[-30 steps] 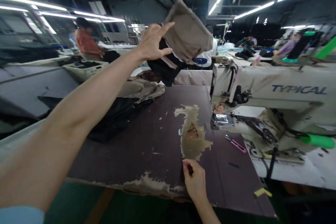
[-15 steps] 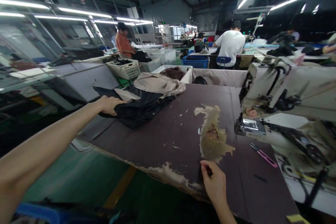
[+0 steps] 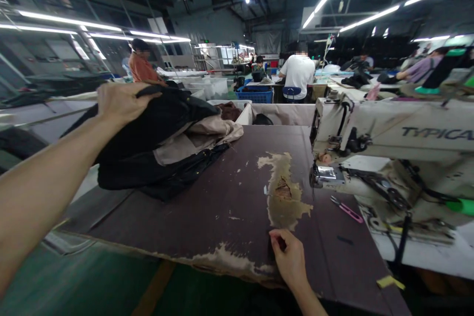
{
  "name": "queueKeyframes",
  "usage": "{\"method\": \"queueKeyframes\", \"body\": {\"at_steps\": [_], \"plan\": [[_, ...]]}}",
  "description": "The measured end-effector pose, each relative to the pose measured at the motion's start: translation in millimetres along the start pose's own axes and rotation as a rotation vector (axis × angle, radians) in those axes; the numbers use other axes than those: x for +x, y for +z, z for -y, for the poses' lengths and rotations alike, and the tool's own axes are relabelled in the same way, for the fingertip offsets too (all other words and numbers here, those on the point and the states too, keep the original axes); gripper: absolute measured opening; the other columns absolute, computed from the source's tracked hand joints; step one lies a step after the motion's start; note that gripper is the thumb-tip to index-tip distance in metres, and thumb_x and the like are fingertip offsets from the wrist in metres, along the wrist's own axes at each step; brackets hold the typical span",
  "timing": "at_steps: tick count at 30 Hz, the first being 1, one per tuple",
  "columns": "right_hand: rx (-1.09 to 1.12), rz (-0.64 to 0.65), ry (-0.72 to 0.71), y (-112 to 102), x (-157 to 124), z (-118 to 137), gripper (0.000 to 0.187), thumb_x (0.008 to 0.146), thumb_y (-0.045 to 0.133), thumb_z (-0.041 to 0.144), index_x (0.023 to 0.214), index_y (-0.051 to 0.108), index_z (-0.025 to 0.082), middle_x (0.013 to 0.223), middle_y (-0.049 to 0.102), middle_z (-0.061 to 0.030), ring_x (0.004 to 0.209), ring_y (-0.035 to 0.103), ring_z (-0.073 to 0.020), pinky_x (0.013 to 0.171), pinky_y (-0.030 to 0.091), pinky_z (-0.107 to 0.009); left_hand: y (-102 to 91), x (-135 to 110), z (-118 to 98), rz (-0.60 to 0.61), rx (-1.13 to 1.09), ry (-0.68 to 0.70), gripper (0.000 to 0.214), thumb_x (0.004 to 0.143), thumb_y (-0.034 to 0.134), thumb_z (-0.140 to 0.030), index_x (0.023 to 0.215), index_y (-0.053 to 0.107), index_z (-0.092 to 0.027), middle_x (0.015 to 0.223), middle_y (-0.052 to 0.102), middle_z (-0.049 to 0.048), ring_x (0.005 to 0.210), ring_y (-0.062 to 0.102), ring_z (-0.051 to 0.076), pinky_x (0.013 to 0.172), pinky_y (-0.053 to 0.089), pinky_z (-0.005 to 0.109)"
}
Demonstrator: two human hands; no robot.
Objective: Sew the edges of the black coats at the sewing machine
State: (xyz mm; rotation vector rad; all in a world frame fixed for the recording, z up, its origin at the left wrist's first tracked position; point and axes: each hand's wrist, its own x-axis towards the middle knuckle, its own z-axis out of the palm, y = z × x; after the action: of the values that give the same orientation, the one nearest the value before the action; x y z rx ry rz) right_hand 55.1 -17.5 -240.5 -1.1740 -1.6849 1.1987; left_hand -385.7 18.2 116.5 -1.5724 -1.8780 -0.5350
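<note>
My left hand (image 3: pixel 124 103) grips the edge of a black garment (image 3: pixel 144 133) and holds that part up off the table. The garment's beige lining (image 3: pixel 177 145) shows in its folds, and its lower part rests on the brown tabletop (image 3: pixel 207 197). Near the front edge, over the worn table surface, my right hand (image 3: pixel 289 254) is closed in a pinch. Something dark shows beside its fingertips; I cannot tell whether it is a small piece or shadow. Pink-handled thread snips (image 3: pixel 347 209) lie to the right of that hand.
A sewing machine (image 3: pixel 370 158) stands along the right side. Past the far edge are a cloth-lined bin (image 3: pixel 285 114) and a blue crate (image 3: pixel 254 96). A peeled patch (image 3: pixel 285 192) marks the tabletop, with yellow tape (image 3: pixel 390 283) at the near right. Several people work farther back.
My left hand has risen, lifting the black garment and spreading more of it into view. The right hand keeps its pinch in about the same place on the table. The view has turned rightward.
</note>
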Motion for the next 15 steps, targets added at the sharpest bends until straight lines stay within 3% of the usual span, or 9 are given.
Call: {"method": "queueKeyframes", "body": {"at_steps": [3, 5, 8, 10, 13, 15], "plan": [[0.095, -0.026, 0.038, -2.5, 0.7, 1.0, 0.028, 0.087, 0.058, 0.04, 0.093, 0.075, 0.018, 0.092, 0.071, -0.0068, 0.08, 0.064, -0.0163, 0.077, 0.049, -0.025, -2.6, 14.9, -44.6, -0.149, 0.06, 0.06, 0.054, 0.094, 0.053, -0.057, 0.11, 0.073, -0.01, 0.09, 0.069, -0.0021, 0.074, 0.048, 0.006, 0.076, 0.035, 0.018], [0.19, -0.042, 0.081, -5.5, 2.0, 2.8, 0.034, 0.085, 0.061, 0.043, 0.102, 0.073, 0.015, 0.095, 0.072, -0.0087, 0.084, 0.066, -0.0173, 0.081, 0.052, -0.027, -6.9, -4.1, -92.0, -0.164, -0.014, 0.207, 0.049, 0.094, 0.055, -0.054, 0.112, 0.073, -0.012, 0.086, 0.068, -0.0023, 0.07, 0.05, 0.006, 0.071, 0.034, 0.018], [0.373, -0.054, 0.159, -11.6, 3.3, 9.1, 0.049, 0.085, 0.062, 0.047, 0.12, 0.064, 0.013, 0.108, 0.071, -0.0122, 0.099, 0.068, -0.0193, 0.093, 0.054, -0.032, -5.2, -70.7, -162.2, -0.008, -0.216, 0.577, 0.032, 0.095, 0.057, -0.038, 0.109, 0.072, -0.015, 0.08, 0.068, 0.0004, 0.069, 0.055, 0.011, 0.068, 0.036, 0.023], [0.487, -0.06, 0.208, -17.0, 1.6, 15.2, 0.058, 0.085, 0.062, 0.048, 0.131, 0.057, 0.014, 0.122, 0.067, -0.0135, 0.112, 0.065, -0.0197, 0.101, 0.052, -0.034, 3.1, -122.0, -196.3, 0.14, -0.428, 0.848, 0.035, 0.097, 0.041, -0.028, 0.119, 0.066, -0.017, 0.081, 0.068, 0.0055, 0.072, 0.058, 0.019, 0.071, 0.039, 0.032], [0.601, -0.025, 0.296, -26.6, -7.4, 23.5, 0.059, 0.081, 0.067, 0.045, 0.132, 0.056, 0.016, 0.127, 0.065, -0.012, 0.115, 0.065, -0.0207, 0.1, 0.054, -0.035, 15.9, -175.9, -226.4, 0.449, -0.697, 1.056, 0.043, 0.094, 0.035, -0.021, 0.134, 0.053, -0.019, 0.07, 0.064, 0.0051, 0.062, 0.054, 0.021, 0.06, 0.034, 0.036], [0.645, 0.047, 0.365, -32.0, -17.3, 26.6, 0.054, 0.075, 0.073, 0.041, 0.122, 0.063, 0.016, 0.116, 0.07, -0.0104, 0.103, 0.069, -0.022, 0.092, 0.057, -0.037, 17.8, -188.0, -236.4, 0.663, -0.827, 1.089, 0.042, 0.095, 0.036, -0.022, 0.133, 0.055, -0.022, 0.068, 0.064, 0.0045, 0.06, 0.055, 0.02, 0.057, 0.032, 0.036]]}}
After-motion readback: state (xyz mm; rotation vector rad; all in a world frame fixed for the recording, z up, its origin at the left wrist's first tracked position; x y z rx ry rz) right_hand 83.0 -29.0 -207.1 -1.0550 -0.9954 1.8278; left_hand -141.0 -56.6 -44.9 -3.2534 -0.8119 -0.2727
